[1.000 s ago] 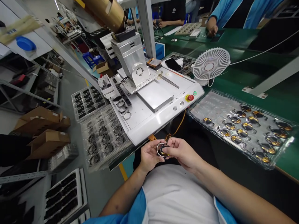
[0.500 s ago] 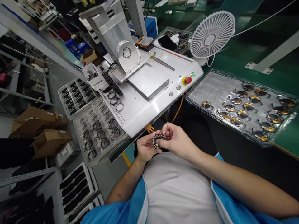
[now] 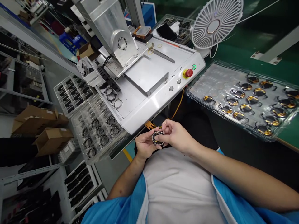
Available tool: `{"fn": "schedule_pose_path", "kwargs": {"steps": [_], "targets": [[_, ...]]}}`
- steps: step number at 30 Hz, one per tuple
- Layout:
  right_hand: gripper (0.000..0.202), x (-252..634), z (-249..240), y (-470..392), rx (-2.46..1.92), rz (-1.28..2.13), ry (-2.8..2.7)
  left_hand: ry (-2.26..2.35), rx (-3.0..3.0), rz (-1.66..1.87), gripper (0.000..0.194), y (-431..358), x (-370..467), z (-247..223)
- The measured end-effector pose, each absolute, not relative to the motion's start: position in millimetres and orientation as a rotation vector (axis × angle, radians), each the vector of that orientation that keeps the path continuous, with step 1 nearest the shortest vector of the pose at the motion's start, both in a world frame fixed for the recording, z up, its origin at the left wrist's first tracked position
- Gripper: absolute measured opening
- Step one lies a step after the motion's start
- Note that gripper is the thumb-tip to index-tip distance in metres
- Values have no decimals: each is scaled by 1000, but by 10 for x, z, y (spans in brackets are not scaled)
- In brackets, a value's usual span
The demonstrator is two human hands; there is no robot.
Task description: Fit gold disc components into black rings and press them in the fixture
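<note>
Sitting in left hand (image 3: 144, 144): round part (image 3: 155, 139)

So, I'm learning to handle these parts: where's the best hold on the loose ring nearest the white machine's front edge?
Probably the outer rim of the nearest ring, pinched from above at its near right side. It appears to lie flat with an open middle, leaving the rim to grip; two other rings lie close on its far left.

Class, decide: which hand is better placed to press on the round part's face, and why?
Probably the right hand: its thumb lies over the round part, while the left hand holds the edge.
</note>
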State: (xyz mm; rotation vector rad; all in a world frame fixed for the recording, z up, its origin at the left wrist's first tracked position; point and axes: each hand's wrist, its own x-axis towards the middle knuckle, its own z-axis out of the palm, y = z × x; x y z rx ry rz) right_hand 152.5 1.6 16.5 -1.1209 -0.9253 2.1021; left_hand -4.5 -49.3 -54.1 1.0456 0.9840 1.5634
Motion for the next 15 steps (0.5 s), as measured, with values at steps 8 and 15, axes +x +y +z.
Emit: {"fn": "schedule_pose_path", "kwargs": {"steps": [8,15], "targets": [[59,1588,15,-24,-1099,2188,-960,945,1094,1569,54,-524,18,-506],[60,1499,-17,-60,-1036,2152,-861,1059,1114,1569,54,-522,4,-468]]}}
